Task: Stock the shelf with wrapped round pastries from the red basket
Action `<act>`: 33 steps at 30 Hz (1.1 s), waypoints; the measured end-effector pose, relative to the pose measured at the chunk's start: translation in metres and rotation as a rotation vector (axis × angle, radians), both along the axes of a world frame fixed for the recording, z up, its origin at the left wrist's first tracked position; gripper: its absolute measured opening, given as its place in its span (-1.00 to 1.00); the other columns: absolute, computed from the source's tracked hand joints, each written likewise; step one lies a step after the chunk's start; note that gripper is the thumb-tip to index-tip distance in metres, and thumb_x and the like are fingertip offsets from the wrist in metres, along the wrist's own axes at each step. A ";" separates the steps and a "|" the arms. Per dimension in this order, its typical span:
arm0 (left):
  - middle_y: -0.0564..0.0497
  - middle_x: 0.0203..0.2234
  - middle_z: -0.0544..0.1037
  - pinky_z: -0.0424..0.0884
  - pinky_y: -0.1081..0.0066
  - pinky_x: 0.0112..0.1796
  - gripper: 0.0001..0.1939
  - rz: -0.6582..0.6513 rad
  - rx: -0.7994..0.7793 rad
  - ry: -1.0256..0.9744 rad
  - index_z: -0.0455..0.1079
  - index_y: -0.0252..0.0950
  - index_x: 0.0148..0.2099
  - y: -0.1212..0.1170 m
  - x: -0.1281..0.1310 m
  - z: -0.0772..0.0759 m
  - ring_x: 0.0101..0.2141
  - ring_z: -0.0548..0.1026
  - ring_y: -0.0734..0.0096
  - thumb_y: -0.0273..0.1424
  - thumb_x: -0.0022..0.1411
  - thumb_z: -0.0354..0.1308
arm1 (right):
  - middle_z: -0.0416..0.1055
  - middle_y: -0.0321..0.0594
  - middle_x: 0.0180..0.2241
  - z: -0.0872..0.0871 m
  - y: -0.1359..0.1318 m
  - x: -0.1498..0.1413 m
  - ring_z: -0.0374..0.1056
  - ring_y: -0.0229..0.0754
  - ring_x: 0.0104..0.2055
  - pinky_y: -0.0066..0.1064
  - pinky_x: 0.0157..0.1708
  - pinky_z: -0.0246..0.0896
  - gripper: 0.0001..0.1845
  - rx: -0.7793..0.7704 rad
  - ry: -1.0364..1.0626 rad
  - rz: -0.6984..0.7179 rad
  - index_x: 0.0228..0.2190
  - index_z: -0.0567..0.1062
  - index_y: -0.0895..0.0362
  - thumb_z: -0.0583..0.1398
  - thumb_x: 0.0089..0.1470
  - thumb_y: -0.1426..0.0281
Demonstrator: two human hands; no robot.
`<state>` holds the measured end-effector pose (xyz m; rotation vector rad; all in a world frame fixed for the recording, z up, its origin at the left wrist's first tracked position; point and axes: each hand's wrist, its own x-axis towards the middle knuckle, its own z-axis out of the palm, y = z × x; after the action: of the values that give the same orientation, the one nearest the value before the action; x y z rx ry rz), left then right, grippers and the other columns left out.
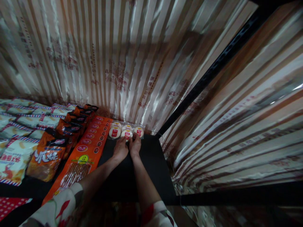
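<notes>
Close to the rear edge of the black shelf [153, 157], toward its back right corner, clear-wrapped round white crackers with red labels lie side by side: a left packet [114, 132], a middle packet [127, 135] and a right packet [139, 132]. At the middle place two packets seem to overlap, the front one partly covering another.

Both hands reach in over the shelf's front edge and meet at this middle packet. The left hand [120, 148] touches its near edge, fingers drawn close together and pointing toward the rear; its thumb is too dim to make out. The right hand [134, 144] is just beside it, fingers bent and nearly closed, tips at the seam between the middle and right packets. Whether either hand pinches the wrapper or only presses it, I cannot tell. The sleeves [67, 203] are white with red and dark patterning.

Left of the crackers, overlapping orange packets [92, 138] run from the rear edge to the front edge, the nearest showing thin brown sticks through a window. Farther left stand orange-and-black snack bags [47, 157], then white bags with striped edges [14, 159]. A dark post [205, 78] rises from the back right corner before striped, printed sheeting [94, 47].
</notes>
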<state>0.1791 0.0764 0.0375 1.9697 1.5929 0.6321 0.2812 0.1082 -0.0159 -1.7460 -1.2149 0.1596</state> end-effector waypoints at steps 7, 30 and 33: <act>-0.12 0.06 0.34 0.17 0.38 0.08 -0.52 0.013 0.038 0.006 0.26 -0.39 0.09 0.003 0.001 -0.008 0.08 0.24 0.35 -0.63 0.09 -0.09 | 0.35 -0.07 -0.28 -0.011 -0.002 -0.002 0.26 -0.12 -0.20 -0.27 -0.15 0.19 -0.72 0.064 -0.093 0.018 -0.20 0.37 0.21 0.07 -0.01 0.45; -0.10 -0.20 0.50 0.28 0.40 -0.11 -0.68 -0.038 0.055 0.130 0.39 -0.35 -0.11 -0.037 -0.013 0.011 -0.14 0.39 0.32 -0.51 0.17 -0.12 | 0.36 -0.11 -0.30 0.009 -0.061 -0.020 0.29 -0.16 -0.23 -0.35 -0.18 0.20 -0.72 -0.030 -0.131 0.143 -0.32 0.46 0.18 0.01 -0.04 0.55; -0.11 -0.19 0.50 0.27 0.40 -0.11 -0.68 -0.061 0.065 0.164 0.39 -0.35 -0.11 -0.047 -0.019 0.009 -0.13 0.38 0.31 -0.52 0.16 -0.12 | 0.37 -0.11 -0.31 0.012 -0.076 -0.025 0.29 -0.15 -0.24 -0.34 -0.19 0.20 -0.73 -0.072 -0.163 0.142 -0.35 0.47 0.17 0.01 -0.03 0.55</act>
<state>0.1598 0.0293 0.0469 2.1583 1.6181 0.5157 0.2559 0.0326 -0.0036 -1.7618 -1.4694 0.1484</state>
